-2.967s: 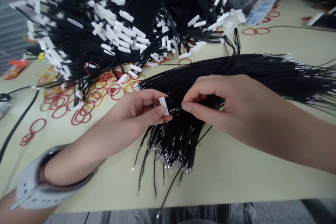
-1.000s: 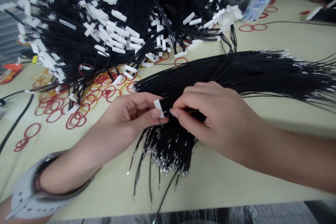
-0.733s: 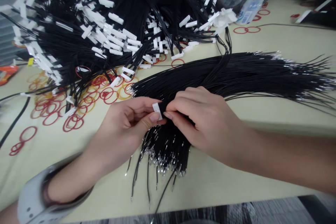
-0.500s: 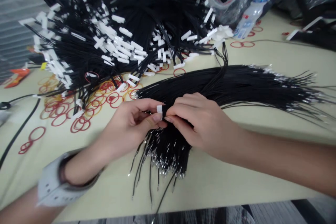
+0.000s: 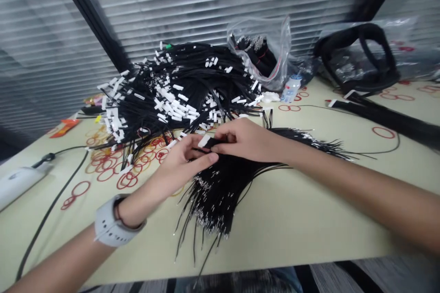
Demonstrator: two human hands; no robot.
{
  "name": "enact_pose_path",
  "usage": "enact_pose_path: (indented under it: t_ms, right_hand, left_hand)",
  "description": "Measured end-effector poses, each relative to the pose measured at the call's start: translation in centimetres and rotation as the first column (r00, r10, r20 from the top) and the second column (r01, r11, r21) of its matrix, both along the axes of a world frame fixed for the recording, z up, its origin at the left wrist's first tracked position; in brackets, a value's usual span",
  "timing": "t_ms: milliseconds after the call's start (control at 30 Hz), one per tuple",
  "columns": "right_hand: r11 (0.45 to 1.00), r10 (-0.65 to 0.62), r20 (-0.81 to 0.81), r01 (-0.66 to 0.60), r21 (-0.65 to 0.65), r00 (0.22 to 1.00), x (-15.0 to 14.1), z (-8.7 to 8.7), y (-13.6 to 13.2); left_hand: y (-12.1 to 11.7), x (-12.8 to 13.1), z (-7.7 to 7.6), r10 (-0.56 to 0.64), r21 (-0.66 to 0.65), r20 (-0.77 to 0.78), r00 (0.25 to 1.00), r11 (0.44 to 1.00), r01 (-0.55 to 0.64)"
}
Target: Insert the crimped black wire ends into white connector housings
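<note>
Both forearms run out of frame, the left (image 5: 58, 256) at bottom left, the right (image 5: 371, 197) at the right edge. Print on the bottle (image 5: 291, 89) is too blurry to read, and fingers hide part of the connector (image 5: 204, 141).

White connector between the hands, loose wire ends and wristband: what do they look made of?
The white connector looks like hard, matte plastic: opaque and straight-edged. The wire ends look like bare metal, giving silvery glints. The wristband seems smooth and matte, pale grey with punched holes, probably silicone or rubber.
</note>
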State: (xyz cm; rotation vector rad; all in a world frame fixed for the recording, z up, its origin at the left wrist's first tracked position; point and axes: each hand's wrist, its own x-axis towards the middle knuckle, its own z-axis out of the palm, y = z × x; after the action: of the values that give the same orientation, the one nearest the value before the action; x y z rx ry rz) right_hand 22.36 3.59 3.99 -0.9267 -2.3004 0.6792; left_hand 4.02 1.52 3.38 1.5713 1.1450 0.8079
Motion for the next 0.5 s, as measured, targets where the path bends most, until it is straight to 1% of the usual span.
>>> enact_pose_path:
  t_ms: [100,133,200,300,367,433,467,500]
  right_hand:
    - [1.0,-0.022,-0.021,0.022,-0.01,1.0,0.5,0.5,0.8]
    - [1.0,-0.028,-0.029,0.027,-0.014,0.999,0.7,0.6,0.9]
    - [0.999,-0.046,-0.049,0.046,-0.014,0.998,1.3,1.0,0.7]
    - [0.996,-0.09,-0.09,0.091,0.005,0.992,2.4,1.7,0.3]
    - [0.993,-0.114,-0.113,0.117,0.02,0.987,3.1,2.3,0.1]
    - [0.991,-0.125,-0.124,0.13,0.038,0.984,3.6,2.7,0.0]
    - [0.99,-0.125,-0.123,0.132,0.049,0.984,3.7,2.9,-0.1]
    - [0.989,-0.123,-0.118,0.131,0.064,0.985,3.7,3.0,-0.2]
  left_hand:
    - [0.4,2.3,0.2,-0.097,-0.133,-0.192,0.977,0.988,0.072]
    - [0.6,3.0,0.3,-0.133,-0.146,-0.217,0.967,0.984,0.103]
    - [1.1,3.9,0.3,-0.181,-0.119,-0.249,0.951,0.981,0.156]
    - [1.2,3.2,0.4,-0.218,-0.017,-0.356,0.909,0.974,0.227]
    - [0.6,2.2,0.6,-0.193,0.084,-0.476,0.858,0.961,0.263]
    - [-0.5,1.8,0.9,-0.121,0.195,-0.561,0.819,0.942,0.273]
    - [-0.9,2.1,1.1,-0.053,0.275,-0.602,0.797,0.923,0.269]
    - [-1.2,2.6,1.2,0.05,0.397,-0.679,0.733,0.864,0.309]
